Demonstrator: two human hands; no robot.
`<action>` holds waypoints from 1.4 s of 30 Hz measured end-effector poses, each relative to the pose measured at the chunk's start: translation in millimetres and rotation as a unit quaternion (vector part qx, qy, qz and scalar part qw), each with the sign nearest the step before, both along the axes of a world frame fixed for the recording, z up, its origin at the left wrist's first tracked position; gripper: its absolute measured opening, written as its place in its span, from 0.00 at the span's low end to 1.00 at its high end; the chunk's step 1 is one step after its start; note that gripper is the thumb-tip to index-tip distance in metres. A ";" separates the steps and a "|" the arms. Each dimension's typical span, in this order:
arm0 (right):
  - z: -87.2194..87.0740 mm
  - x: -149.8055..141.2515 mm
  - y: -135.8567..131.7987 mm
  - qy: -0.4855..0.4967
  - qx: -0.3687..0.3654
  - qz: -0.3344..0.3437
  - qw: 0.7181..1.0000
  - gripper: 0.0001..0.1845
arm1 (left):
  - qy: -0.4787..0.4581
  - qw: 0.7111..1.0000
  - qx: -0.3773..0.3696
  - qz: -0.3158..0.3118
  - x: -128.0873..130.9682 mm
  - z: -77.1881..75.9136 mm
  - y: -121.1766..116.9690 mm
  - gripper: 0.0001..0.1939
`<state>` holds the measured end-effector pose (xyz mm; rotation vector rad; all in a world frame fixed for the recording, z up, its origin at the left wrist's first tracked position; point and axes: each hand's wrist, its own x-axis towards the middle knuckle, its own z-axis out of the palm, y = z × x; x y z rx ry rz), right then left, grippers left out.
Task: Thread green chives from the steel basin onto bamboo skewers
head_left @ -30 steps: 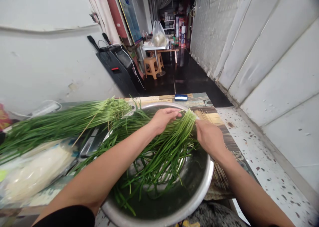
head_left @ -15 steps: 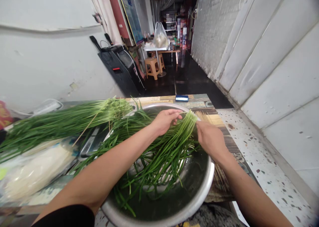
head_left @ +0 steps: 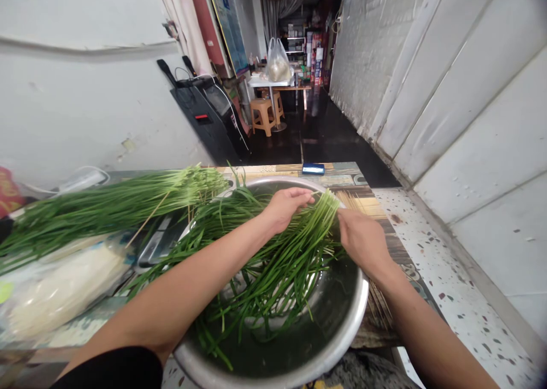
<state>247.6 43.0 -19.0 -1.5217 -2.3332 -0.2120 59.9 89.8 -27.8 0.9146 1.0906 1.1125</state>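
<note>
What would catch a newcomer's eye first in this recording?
Probably the wide metal basin at center, with long green stalks spread inside it and the left hand and right hand at their pale ends. Next, the big green pile on the table to the left, above a clear bag of something pale.

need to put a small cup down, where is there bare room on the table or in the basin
Table: a small far-right patch, between the blue-edged device and thin sticks. Basin: the near-right inside, below the stalks. Crowded: left of the basin, with piled greens and a bag.
</note>
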 end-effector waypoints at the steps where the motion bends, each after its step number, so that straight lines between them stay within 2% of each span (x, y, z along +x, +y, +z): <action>1: 0.1 -0.1 0.0 -0.001 -0.002 0.002 1.000 0.11 | -0.003 1.000 0.002 0.006 0.6 0.4 -0.2 0.06; 12: 1.7 -0.5 -0.4 0.009 -0.013 0.010 1.000 0.11 | -0.036 0.998 0.016 0.040 5.7 -1.1 -1.1 0.07; 30: 2.2 -1.1 0.1 0.004 -0.014 0.005 1.000 0.12 | -0.066 0.997 0.005 0.046 8.3 -1.5 -2.8 0.14; 39: 2.4 -1.2 -1.6 0.000 -0.020 0.004 1.000 0.12 | -0.097 0.994 -0.018 0.045 12.3 -3.7 -4.5 0.15; 42: 2.3 -1.2 -1.8 0.002 -0.016 0.004 1.000 0.12 | -0.081 0.996 -0.010 0.040 11.2 -4.8 -4.1 0.13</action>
